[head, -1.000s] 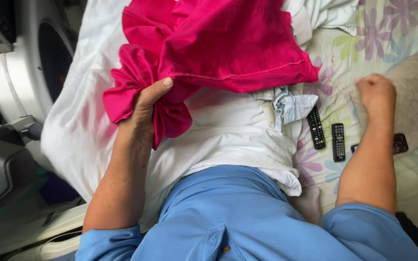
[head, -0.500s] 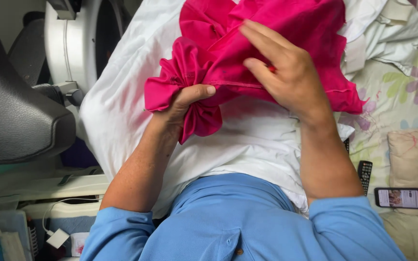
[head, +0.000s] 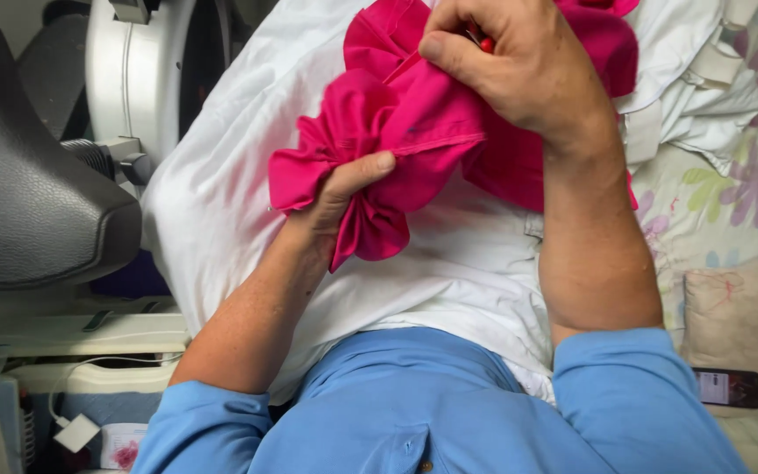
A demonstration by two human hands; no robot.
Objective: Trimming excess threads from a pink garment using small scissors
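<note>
fingers (head: 377,164) of both hands pinch the bunched pink cloth (head: 414,123).

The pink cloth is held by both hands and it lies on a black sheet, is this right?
Not quite: in the head view the pink cloth, gripped by the left hand and right hand, lies on a white sheet, not a black one.

Both hands, left hand (head: 335,197) & right hand (head: 519,70), grip pink cloth (head: 414,123).
</note>
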